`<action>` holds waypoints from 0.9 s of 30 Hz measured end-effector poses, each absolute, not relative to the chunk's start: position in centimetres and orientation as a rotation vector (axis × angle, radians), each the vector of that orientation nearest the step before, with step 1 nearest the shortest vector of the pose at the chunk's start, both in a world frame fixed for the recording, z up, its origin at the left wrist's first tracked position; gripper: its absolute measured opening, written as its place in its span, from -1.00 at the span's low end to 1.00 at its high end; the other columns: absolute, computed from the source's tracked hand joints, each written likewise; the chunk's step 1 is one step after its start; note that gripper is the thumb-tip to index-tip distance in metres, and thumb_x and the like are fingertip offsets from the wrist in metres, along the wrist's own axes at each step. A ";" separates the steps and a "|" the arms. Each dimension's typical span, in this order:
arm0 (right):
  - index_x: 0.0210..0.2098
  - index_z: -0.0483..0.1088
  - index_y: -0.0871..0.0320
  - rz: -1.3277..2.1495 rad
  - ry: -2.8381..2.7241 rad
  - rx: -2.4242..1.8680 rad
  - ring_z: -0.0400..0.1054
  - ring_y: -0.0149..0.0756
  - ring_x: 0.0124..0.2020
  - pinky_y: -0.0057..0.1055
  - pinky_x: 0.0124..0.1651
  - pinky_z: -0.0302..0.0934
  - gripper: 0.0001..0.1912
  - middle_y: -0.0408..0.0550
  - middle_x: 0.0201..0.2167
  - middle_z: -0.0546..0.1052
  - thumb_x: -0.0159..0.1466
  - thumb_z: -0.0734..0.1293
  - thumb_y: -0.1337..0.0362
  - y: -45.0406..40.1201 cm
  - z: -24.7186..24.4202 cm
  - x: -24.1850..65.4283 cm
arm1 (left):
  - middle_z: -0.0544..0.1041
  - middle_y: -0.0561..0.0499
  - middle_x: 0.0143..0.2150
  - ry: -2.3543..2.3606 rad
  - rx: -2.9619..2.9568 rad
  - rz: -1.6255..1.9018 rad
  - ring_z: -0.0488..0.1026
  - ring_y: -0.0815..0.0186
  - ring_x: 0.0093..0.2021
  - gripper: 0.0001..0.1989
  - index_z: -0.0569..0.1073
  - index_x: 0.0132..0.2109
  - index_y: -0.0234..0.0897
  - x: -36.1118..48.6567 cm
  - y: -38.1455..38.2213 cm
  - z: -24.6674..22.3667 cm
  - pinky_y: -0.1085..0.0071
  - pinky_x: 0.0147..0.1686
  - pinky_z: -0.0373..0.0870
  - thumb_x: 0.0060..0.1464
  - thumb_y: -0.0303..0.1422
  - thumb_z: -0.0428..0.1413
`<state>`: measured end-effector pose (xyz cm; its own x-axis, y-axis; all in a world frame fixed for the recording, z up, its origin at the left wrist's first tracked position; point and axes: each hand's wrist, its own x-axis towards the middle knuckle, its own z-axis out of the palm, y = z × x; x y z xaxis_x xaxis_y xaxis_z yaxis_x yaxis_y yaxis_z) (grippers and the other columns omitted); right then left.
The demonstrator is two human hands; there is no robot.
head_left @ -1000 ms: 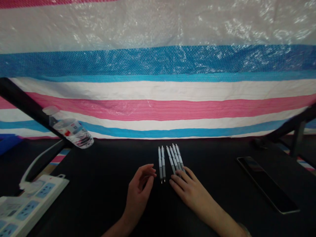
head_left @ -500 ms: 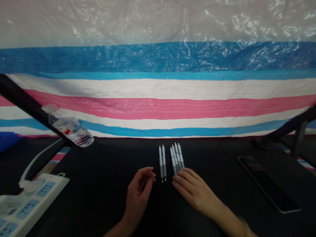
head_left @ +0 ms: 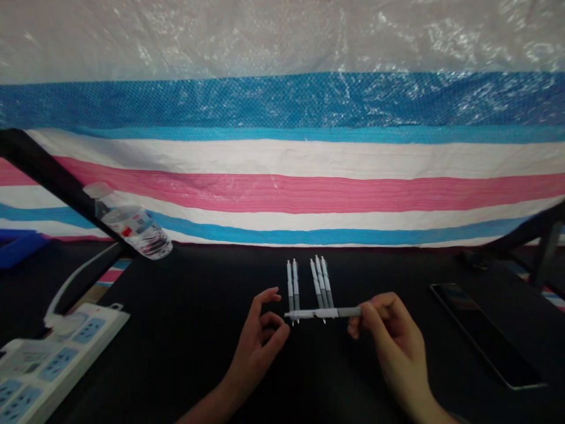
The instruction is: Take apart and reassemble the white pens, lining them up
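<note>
Between the thumb and fingers of my right hand (head_left: 391, 338) is a white and grey click pen (head_left: 329, 313), held level by its grey end. Its clicker end points left, close to my left hand (head_left: 263, 335), whose fingers are curved and apart with nothing between them. Behind the held pen, two similar pens (head_left: 293, 282) lie side by side on the black table (head_left: 212, 294). To their right lies a group of three more pens (head_left: 321, 280). The held pen hides part of their lower ends.
A smartphone (head_left: 485, 335) lies at the right. On the left are a white power strip (head_left: 66, 359) with a plugged-in cable and a tilted clear plastic bottle (head_left: 139, 229) by a black bar (head_left: 57, 176). A striped plastic sheet (head_left: 282, 194) hangs behind the table.
My right hand has taken one pen from the right-hand group, lifted it and turned it crosswise, moving right. My left hand has shifted slightly right and its fingers have spread.
</note>
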<state>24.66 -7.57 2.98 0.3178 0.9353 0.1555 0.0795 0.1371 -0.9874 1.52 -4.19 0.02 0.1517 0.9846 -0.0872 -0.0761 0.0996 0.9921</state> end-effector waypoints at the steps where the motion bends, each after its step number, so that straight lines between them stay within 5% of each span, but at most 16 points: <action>1: -0.33 0.28 0.07 0.963 -1.011 -1.247 0.44 -0.32 -0.56 -0.44 -0.47 0.36 -0.75 -0.16 -0.58 0.54 0.36 0.35 0.07 -7.6 2.9 24.4 | 0.45 -0.08 0.01 1.051 1.127 1.025 0.45 0.35 -0.39 -0.48 0.36 0.16 -0.10 1.6 -4.3 0.1 0.45 -0.49 0.44 0.05 -0.28 0.27; 7: -0.35 0.29 0.10 1.343 -0.843 -1.199 0.41 -0.35 -0.62 -0.48 -0.54 0.28 -0.61 -0.15 -0.61 0.54 0.27 0.41 -0.07 -8.0 0.8 22.5 | 0.35 0.15 -0.61 1.095 1.060 0.969 0.26 0.43 -0.63 -0.66 0.50 -0.25 -0.26 1.6 -4.9 0.4 0.55 -0.63 0.20 0.10 -0.05 0.24; 10: -0.17 0.42 0.19 1.538 -0.904 -1.193 0.44 -0.32 -0.59 -0.46 -0.53 0.29 -0.49 -0.08 -0.57 0.57 0.26 0.36 -0.17 -8.5 -0.3 21.7 | 0.36 0.14 -0.61 1.126 0.998 1.059 0.25 0.42 -0.61 -0.63 0.52 -0.25 -0.26 1.5 -5.0 0.1 0.55 -0.61 0.20 0.09 -0.02 0.24; 18: -0.23 0.57 0.23 1.524 -1.192 -1.408 0.19 -0.45 -0.73 -0.53 -0.64 0.06 -0.31 -0.19 -0.72 0.38 0.22 0.28 -0.33 -9.5 -1.2 21.3 | 0.25 0.17 -0.61 1.200 0.932 1.078 0.15 0.44 -0.59 -0.60 0.53 -0.29 -0.26 1.8 -6.0 -0.7 0.54 -0.61 0.09 0.09 0.03 0.22; 27: -0.13 0.62 0.09 1.045 -1.531 -1.373 0.46 -0.25 -0.51 -0.41 -0.44 0.33 -0.69 -0.03 -0.51 0.59 0.35 0.33 0.06 -10.2 -1.4 22.7 | 0.20 0.20 -0.63 1.216 0.907 1.076 0.08 0.46 -0.61 -0.60 0.51 -0.33 -0.25 2.0 -6.5 -0.8 0.55 -0.62 0.03 0.08 0.03 0.23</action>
<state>22.66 -10.16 -1.44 -0.0792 0.9960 0.0410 0.3247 0.0646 -0.9436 1.98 -6.55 -0.77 0.0204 0.9642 -0.2643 -0.1445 0.2644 0.9535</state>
